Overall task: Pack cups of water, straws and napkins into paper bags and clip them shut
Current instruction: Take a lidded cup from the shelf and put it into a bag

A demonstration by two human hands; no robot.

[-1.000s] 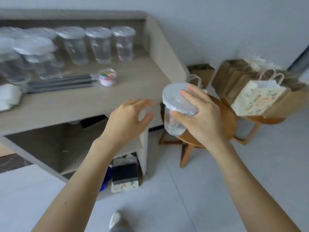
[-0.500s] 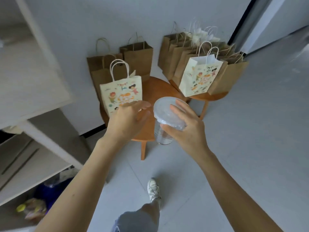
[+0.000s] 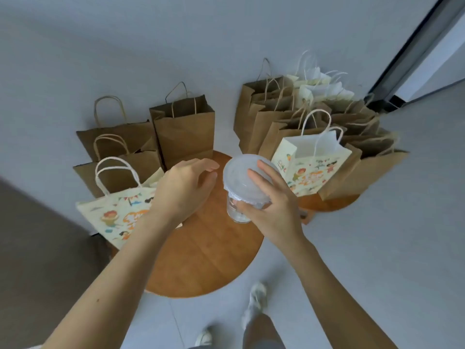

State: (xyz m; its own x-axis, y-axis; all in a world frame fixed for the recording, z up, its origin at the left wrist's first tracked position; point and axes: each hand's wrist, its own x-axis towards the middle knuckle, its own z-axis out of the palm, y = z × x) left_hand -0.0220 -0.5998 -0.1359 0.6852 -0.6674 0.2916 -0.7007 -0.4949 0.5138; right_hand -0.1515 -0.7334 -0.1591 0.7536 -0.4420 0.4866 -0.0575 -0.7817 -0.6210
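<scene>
Cup: a clear plastic cup of water with a frosted, crimped lid (image 3: 241, 180) is held in the air above the far edge of the round brown wooden table (image 3: 208, 260).
Right hand: the right hand (image 3: 271, 210) grasps the cup from above, fingers across the lid and thumb against the clear wall.
Left hand: the left hand (image 3: 183, 187) is released and holds nothing; it hovers just left of the cup, fingers loosely extended.
Left bags: a cream paper bag printed with cartoon figures (image 3: 118, 217) stands at the table's left edge, partly hidden by the forearm, with plain brown paper bags (image 3: 186, 132) behind it.
Right bags: a second cartoon-printed bag (image 3: 312, 167) stands with its mouth open just right of the cup, in front of a crowd of brown bags (image 3: 271, 114).
Step in hand: probably carrying the cup to a bag; which one cannot be told.
Doing it well: spread the bag's mouth with the free hand, keep the cup level, and lower it upright to the bag's floor before letting go.
Risk: the grip sits mostly on the lid, so a squeeze or tilt could pop it and spill.
</scene>
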